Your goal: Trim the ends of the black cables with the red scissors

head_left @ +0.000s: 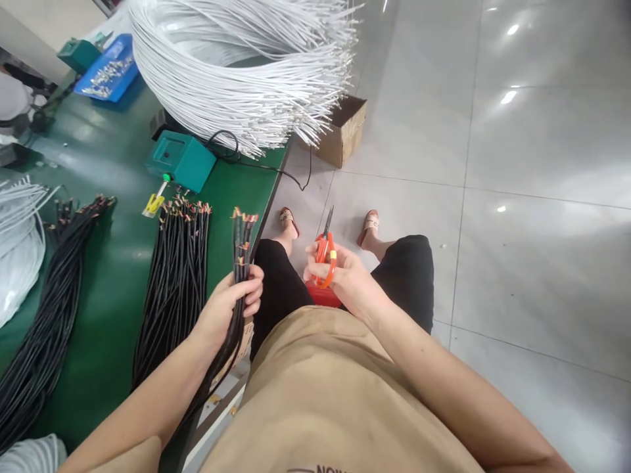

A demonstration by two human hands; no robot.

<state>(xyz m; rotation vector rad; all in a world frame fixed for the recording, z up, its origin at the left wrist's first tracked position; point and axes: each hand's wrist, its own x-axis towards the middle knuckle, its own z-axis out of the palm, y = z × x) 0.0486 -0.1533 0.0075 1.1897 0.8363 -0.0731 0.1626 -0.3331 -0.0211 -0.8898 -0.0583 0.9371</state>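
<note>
you are holding a slim bundle of long black cables with red, yellow and pale wire ends [240, 243] at the edge of the glossy green worktop [113, 263]. your left hand [236, 299] is wrapping around it, fingers and thumb pinching it below the wire ends, while its lower length is trailing back beside your forearm. your right hand [340, 272] is curling around a pair of orange-handled scissors with dark pointed blades [323, 249], which are pointing away from you, well apart from the cables.

left of your left hand, a thicker bundle of black cables [172, 289] is lying on the worktop, and another dark cable bundle [54, 309] is lying farther left. beyond the thicker bundle, a teal box-shaped device [180, 157] is sitting near a large coil of white cables [246, 79]. farther off, a blue plastic tray [129, 59] is holding small pieces. an open brown cardboard box [352, 138] is standing on the grey tiled floor [517, 263].
</note>
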